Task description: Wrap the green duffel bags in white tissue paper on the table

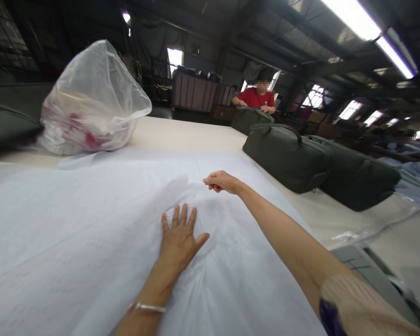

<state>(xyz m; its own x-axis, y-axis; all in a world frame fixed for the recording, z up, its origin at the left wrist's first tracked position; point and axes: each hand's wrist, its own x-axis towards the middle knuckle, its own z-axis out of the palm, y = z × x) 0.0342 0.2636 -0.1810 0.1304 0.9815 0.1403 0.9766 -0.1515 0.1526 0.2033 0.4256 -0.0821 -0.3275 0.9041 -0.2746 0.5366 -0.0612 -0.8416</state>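
A large thin white sheet, wrinkled and slightly see-through, is spread over the pale table. My left hand lies flat on it, palm down with the fingers spread. Beyond it and to the right, my right hand is closed in a pinch just above the sheet. A tiny shiny whitish bit shows at those fingertips, near a raised, blurred fold of the sheet. Whether it belongs to the sheet I cannot tell.
A clear plastic bag with white and red contents stands at the back left. Dark green bags sit on the table at the right. A co-worker in a red shirt handles another green bag. Grey material lies near my right arm.
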